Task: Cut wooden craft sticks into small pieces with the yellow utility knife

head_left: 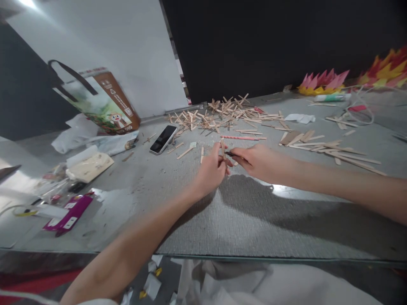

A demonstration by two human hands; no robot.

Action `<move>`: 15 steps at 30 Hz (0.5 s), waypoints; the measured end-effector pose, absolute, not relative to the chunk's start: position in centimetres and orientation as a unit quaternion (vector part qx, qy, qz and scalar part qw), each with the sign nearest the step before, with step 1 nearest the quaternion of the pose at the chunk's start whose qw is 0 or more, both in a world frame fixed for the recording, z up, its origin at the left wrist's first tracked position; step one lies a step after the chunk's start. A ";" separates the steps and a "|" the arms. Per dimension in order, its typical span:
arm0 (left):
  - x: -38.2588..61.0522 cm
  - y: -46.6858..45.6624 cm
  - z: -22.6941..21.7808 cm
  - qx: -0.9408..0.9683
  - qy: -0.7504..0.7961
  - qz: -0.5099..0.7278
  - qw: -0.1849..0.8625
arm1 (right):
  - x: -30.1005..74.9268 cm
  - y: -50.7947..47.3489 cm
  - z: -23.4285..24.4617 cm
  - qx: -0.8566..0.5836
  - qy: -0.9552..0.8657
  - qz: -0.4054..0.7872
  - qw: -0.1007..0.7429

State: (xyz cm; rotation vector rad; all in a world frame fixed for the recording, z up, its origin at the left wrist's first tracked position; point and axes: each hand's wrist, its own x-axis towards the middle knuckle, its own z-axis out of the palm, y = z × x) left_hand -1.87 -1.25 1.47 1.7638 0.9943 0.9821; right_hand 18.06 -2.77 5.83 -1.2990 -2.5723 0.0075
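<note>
In the head view, the left hand (210, 170) is closed on a wooden stick (223, 147), its fingers bent around the lower part while the stick's upper end shows above them; the right hand (257, 160) comes in from the other side, thumb and fingers pinched on a small dark implement (230, 153) whose tip points toward the stick; whether tip and stick touch is too small to tell. The stick is held above the grey surface (203, 237), near its middle; just beyond the hands lies a red-striped pencil (240, 138), and behind that spreads a heap of crossed sticks (216, 122); to the right, near the right forearm, more loose sticks (333, 148) lie fanned out, with a white paper scrap (300, 118) behind them; to the left of the heap a phone (163, 140) lies with its dark screen up; farther left stands a printed bag (111, 101), tilted, with dark handles, and nearer the front edge lies a purple packet (71, 214); at the far right, pink and yellow paper points (324, 82) rise behind a white-and-green tube (332, 98).
</note>
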 end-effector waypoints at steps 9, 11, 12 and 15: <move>-1.2 -1.3 0.5 0.684 0.387 0.444 0.430 | 17.5 -3.4 4.6 -0.468 -0.879 -0.056 0.077; -1.0 -1.3 -0.1 0.676 0.375 0.466 0.430 | 17.3 -3.6 4.8 -0.482 -0.872 -0.063 0.059; -0.9 -1.2 -0.5 0.676 0.373 0.471 0.427 | 17.2 -3.7 4.9 -0.490 -0.868 -0.061 0.051; -0.8 -1.1 -1.1 0.683 0.369 0.479 0.409 | 16.9 -3.8 5.1 -0.498 -0.865 -0.051 0.039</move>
